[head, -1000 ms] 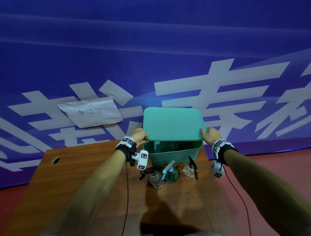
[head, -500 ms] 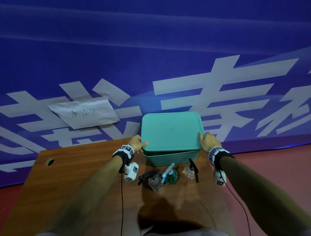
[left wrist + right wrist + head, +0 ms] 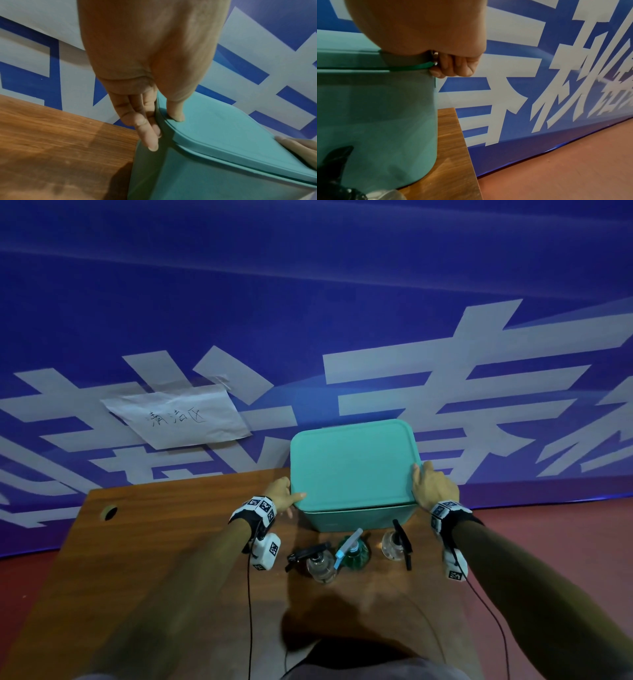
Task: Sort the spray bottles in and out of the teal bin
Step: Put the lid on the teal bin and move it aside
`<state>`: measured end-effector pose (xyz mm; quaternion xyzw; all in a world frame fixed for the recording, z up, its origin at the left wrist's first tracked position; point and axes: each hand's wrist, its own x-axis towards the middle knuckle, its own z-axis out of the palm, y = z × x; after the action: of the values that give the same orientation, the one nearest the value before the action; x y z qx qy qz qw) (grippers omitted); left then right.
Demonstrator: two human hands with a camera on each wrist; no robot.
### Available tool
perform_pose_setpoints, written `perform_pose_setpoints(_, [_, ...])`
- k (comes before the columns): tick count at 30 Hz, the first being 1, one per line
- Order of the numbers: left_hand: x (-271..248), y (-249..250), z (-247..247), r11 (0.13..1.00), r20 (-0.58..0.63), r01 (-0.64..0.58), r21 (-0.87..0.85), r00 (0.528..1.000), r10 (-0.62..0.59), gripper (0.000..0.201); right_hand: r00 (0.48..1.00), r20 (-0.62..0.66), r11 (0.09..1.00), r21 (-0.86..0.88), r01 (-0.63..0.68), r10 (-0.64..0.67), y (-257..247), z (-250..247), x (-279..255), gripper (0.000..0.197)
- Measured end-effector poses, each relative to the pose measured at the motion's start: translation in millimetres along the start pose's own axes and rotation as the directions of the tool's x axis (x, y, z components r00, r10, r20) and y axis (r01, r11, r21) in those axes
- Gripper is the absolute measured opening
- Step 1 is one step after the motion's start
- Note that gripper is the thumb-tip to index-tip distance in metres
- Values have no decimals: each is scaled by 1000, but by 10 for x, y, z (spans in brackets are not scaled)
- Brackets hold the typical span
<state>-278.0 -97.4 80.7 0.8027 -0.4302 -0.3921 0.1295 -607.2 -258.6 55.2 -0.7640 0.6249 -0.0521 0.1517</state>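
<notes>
The teal bin (image 3: 356, 518) stands at the far end of the wooden table (image 3: 154, 542), with its teal lid (image 3: 352, 463) lying on top. My left hand (image 3: 286, 496) pinches the lid's left edge: the thumb (image 3: 176, 112) is on top and the fingers (image 3: 145, 128) run along the rim. My right hand (image 3: 430, 484) grips the right edge, its fingers (image 3: 453, 67) curled under the rim. In front of the bin stand three spray bottles: a clear one with a black trigger (image 3: 318, 565), a green one with a light blue trigger (image 3: 352, 551), and another clear one with a black trigger (image 3: 397, 544).
A blue banner wall with a taped paper sign (image 3: 178, 419) rises right behind the bin. The table has a cable hole (image 3: 109, 512) at its far left. Its right edge (image 3: 464, 148) lies close beside the bin, with red floor (image 3: 556, 169) beyond. Cables hang from both wrists.
The lid was raised and tilted a second ago, with the bin's inside showing. Both hands have lowered it, and it now lies on the rim.
</notes>
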Motion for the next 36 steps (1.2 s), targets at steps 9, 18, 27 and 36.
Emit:
perform_pose_setpoints(9, [35,-30,32,997,2,-8,71,1000,8,30,999,-38,1000,21,-7,7,95,40,-79,43])
perform_pose_setpoints(18, [-3,-54,72,999,-58,8,39,998,-5,29,996,-89,1000,12,0,1,113,77,-141,40])
perform_pose_setpoints(27, [12,-43,100,999,-141,31,-8,990,-32,25,995,-103,1000,6,8,-8,101,95,-105,39])
perform_pose_setpoints(36, [111,-88,162,997,-139,62,-48,988,-69,24,997,-70,1000,-14,-16,15,96,127,-97,40])
